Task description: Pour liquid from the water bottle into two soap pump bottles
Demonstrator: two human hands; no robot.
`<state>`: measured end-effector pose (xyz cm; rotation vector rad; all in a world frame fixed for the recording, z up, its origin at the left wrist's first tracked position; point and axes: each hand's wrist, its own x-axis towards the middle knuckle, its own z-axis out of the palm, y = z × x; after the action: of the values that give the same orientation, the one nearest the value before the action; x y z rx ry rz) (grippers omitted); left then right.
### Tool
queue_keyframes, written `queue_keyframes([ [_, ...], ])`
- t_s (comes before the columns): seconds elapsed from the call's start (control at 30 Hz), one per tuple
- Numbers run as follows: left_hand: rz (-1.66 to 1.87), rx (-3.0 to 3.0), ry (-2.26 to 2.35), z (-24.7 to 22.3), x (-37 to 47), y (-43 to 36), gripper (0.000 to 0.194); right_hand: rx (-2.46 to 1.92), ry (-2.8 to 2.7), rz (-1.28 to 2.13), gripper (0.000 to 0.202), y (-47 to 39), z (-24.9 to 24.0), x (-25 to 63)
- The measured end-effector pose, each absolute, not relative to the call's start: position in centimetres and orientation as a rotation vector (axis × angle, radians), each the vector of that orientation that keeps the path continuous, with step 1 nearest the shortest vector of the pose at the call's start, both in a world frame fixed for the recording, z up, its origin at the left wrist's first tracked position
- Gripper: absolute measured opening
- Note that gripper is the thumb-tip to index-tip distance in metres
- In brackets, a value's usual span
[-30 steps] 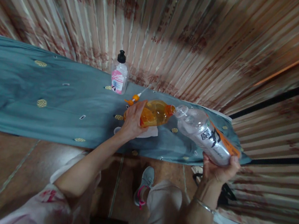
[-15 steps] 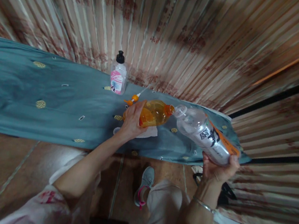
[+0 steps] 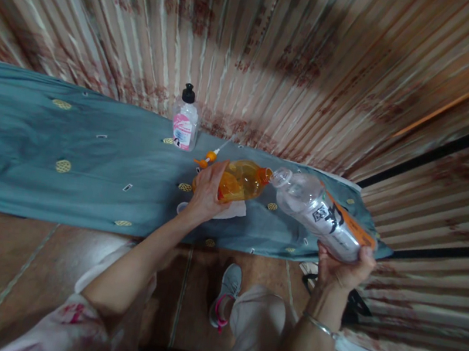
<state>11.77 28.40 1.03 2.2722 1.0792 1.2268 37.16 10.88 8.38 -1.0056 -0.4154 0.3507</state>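
My left hand (image 3: 207, 194) is wrapped round an orange see-through bottle (image 3: 245, 181), which lies tilted on its side with its open mouth pointing right. Facing it, a clear plastic bottle (image 3: 312, 207) with an orange and black label slants down to the left, mouth to mouth with the orange one; whether the rims touch I cannot tell. My right hand (image 3: 342, 267) grips the clear bottle near its base. Just behind my left hand lies an orange pump top (image 3: 208, 159) with a thin tube. Something white (image 3: 232, 209) rests beneath the orange bottle, partly hidden.
A clear bottle with a black cap and pink label (image 3: 184, 123) stands at the back of the narrow table, whose teal cloth (image 3: 98, 160) has a pineapple pattern. Pleated curtains (image 3: 254, 54) hang behind it and at the right. Below is a tiled floor (image 3: 24, 267).
Both hands and both bottles keep nearly the same pose. The whole view has shifted very slightly, with things sitting a little lower in the picture.
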Motion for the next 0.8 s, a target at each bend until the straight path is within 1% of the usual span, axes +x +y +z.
queue_keyframes([
  [0.23, 1.210, 2.258, 1.079, 1.19, 11.80, 28.28, 0.108, -1.001, -0.391, 0.349, 0.041, 10.82, 8.51, 37.04],
  [0.53, 1.206, 2.274, 1.059, 1.06, 11.61, 28.35, 0.109, -1.013, -0.392, 0.339, 0.046, 10.85, 8.49, 37.08],
  [0.7, 1.212, 2.287, 1.064, 0.98, 11.68, 28.41, 0.110, -1.000, -0.425, 0.341, 0.042, 10.89, 8.74, 36.95],
  [0.8, 1.213, 2.277, 1.061, 0.89, 11.75, 28.50, 0.106, -1.004, -0.427, 0.340, 0.041, 10.88, 8.70, 37.00],
])
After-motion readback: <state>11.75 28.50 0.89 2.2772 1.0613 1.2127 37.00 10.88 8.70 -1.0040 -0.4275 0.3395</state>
